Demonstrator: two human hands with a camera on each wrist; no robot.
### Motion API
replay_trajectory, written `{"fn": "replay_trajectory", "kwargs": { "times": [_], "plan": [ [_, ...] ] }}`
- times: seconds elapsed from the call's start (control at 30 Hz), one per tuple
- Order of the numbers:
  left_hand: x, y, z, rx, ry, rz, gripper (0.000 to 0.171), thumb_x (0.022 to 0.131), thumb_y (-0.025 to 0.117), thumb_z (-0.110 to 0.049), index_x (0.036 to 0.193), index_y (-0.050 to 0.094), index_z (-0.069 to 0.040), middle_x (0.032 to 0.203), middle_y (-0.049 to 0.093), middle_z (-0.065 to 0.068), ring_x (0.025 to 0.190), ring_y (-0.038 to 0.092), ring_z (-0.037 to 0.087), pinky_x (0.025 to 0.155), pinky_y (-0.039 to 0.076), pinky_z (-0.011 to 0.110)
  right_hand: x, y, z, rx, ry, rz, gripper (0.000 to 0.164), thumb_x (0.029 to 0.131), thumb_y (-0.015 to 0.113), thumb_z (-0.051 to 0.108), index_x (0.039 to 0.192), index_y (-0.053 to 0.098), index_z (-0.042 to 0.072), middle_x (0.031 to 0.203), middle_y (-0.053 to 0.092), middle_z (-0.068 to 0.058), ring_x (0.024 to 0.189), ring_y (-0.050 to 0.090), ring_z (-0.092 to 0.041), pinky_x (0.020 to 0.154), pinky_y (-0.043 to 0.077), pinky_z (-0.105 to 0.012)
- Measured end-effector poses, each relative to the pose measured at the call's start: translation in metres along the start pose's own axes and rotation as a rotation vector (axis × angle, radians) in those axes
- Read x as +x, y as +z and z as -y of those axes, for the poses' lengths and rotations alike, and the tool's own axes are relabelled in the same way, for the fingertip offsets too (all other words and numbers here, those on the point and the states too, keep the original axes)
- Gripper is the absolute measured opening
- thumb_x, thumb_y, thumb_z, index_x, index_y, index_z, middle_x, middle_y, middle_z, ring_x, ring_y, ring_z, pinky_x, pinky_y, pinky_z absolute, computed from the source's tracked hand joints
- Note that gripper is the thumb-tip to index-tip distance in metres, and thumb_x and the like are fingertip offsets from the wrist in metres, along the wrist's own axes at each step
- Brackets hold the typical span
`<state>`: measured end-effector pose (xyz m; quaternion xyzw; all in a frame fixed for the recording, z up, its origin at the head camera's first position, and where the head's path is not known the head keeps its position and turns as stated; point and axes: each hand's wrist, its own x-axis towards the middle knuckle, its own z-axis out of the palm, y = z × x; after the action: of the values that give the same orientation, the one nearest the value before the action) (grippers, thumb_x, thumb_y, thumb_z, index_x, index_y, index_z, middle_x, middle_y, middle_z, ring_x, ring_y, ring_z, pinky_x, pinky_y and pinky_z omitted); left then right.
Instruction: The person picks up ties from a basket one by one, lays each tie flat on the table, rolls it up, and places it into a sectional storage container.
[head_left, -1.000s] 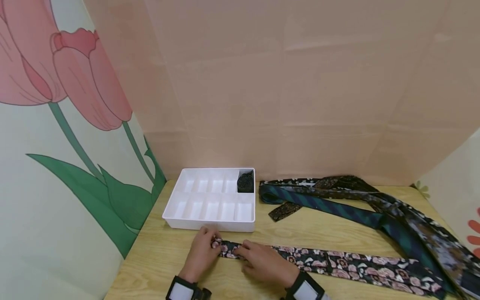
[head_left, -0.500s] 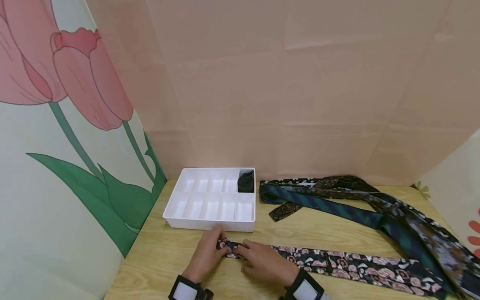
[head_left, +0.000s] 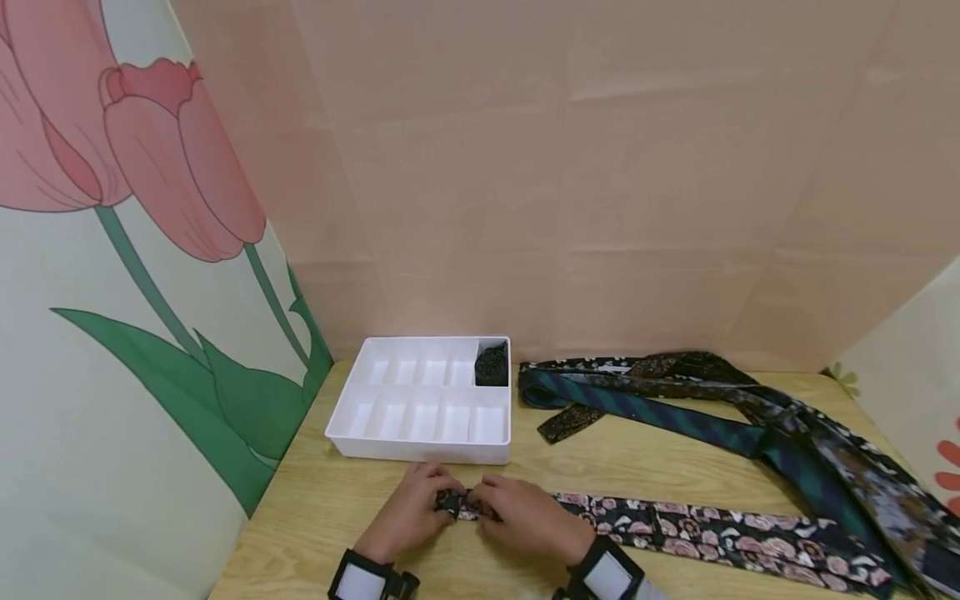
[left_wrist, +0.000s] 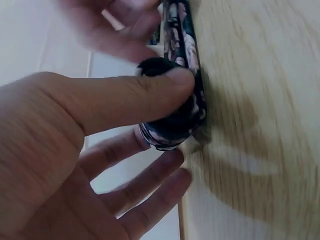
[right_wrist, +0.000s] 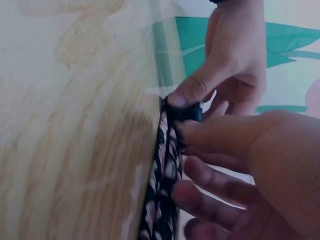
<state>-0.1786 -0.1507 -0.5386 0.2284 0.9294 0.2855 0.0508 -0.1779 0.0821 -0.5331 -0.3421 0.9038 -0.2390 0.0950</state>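
A dark necktie with pink flowers (head_left: 712, 532) lies stretched across the front of the table, its left end wound into a small roll (left_wrist: 167, 135). My left hand (head_left: 408, 515) pinches that roll, the thumb on one side and fingers on the other, as the left wrist view shows. Just to its right, my right hand (head_left: 534, 521) holds the tie beside the roll with thumb and fingertips. In the right wrist view the right thumb (right_wrist: 215, 137) meets the roll, while the other fingers lie along the tie's edge. Part of the roll is hidden behind the fingers.
Behind the hands stands a white divided tray (head_left: 420, 452), with a rolled dark tie (head_left: 491, 365) in its back right compartment. Several loose neckties (head_left: 705, 367) lie heaped along the table's back and right; a green-and-blue striped one (head_left: 675, 423) is among them.
The left hand has turned over the tie's end and now covers more of it, and the roll sits slightly further right. The right hand has shifted only slightly.
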Motion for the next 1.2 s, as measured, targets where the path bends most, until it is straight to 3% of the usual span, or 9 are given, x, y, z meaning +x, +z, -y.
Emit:
{"fn": "replay_trajectory", "kwargs": {
  "times": [0.23,0.33,0.47,0.53,0.67,0.8,0.97,1.2],
  "plan": [
    [0.002,0.002,0.004,-0.033,0.007,-0.017,0.039,0.08,0.092,-0.006,0.108,0.067,-0.015,0.108,0.069,-0.005,0.106,0.063,0.012,0.095,0.056,0.038,0.015,0.008,0.008,0.03,0.038,-0.08,0.042,0.098,0.076,0.04,0.133,0.065,0.019,0.116,0.067,0.006,0.095,0.064,-0.004,0.078,0.056,-0.03],
    [0.0,0.001,0.004,0.011,0.02,0.0,0.036,0.08,0.092,-0.009,0.106,0.069,-0.017,0.113,0.069,-0.004,0.111,0.062,0.016,0.099,0.056,0.04,0.019,0.012,0.01,0.01,0.054,-0.102,0.046,0.095,0.077,0.048,0.131,0.066,0.021,0.119,0.068,0.007,0.098,0.066,-0.007,0.079,0.056,-0.031],
    [-0.004,-0.003,0.003,0.053,0.01,0.007,0.039,0.079,0.091,-0.008,0.112,0.074,-0.02,0.117,0.068,-0.005,0.114,0.062,0.017,0.1,0.057,0.041,0.022,0.013,0.012,0.0,0.077,-0.112,0.04,0.091,0.081,0.047,0.12,0.07,0.021,0.109,0.067,0.008,0.09,0.063,-0.006,0.073,0.052,-0.03],
    [-0.005,-0.006,0.002,0.025,-0.004,0.008,0.041,0.078,0.091,-0.007,0.113,0.075,-0.02,0.115,0.067,-0.006,0.109,0.062,0.013,0.096,0.058,0.037,0.021,0.014,0.012,0.007,0.081,-0.12,0.038,0.089,0.084,0.044,0.116,0.071,0.02,0.104,0.065,0.009,0.086,0.06,-0.005,0.071,0.051,-0.029],
    [-0.005,-0.007,0.003,-0.146,-0.017,0.011,0.045,0.077,0.086,0.0,0.116,0.068,-0.013,0.108,0.062,-0.003,0.094,0.06,0.007,0.08,0.056,0.026,0.017,0.017,0.011,0.018,0.086,-0.165,0.035,0.085,0.089,0.04,0.108,0.072,0.019,0.098,0.06,0.01,0.081,0.055,-0.003,0.069,0.048,-0.027],
    [-0.004,-0.001,0.004,-0.255,0.053,-0.008,0.042,0.077,0.081,0.006,0.112,0.064,-0.01,0.105,0.061,0.001,0.088,0.06,0.006,0.075,0.054,0.022,0.011,0.021,0.009,0.024,0.084,-0.217,0.033,0.083,0.09,0.034,0.105,0.072,0.019,0.093,0.058,0.011,0.079,0.054,-0.003,0.068,0.046,-0.025],
    [-0.003,0.0,0.002,-0.172,0.081,-0.024,0.035,0.079,0.083,0.002,0.107,0.071,-0.016,0.107,0.066,-0.004,0.092,0.059,0.005,0.08,0.054,0.022,0.007,0.018,0.01,0.029,0.102,-0.21,0.039,0.084,0.089,0.038,0.114,0.073,0.019,0.098,0.064,0.01,0.085,0.06,-0.005,0.07,0.049,-0.028],
    [-0.003,0.0,-0.005,-0.053,0.099,-0.003,0.037,0.081,0.088,-0.011,0.113,0.075,-0.026,0.121,0.067,-0.009,0.116,0.057,0.013,0.101,0.054,0.037,0.003,0.011,0.011,-0.002,0.144,-0.211,0.04,0.083,0.088,0.048,0.109,0.074,0.021,0.099,0.064,0.008,0.084,0.06,-0.008,0.068,0.049,-0.031]
  ]
}}
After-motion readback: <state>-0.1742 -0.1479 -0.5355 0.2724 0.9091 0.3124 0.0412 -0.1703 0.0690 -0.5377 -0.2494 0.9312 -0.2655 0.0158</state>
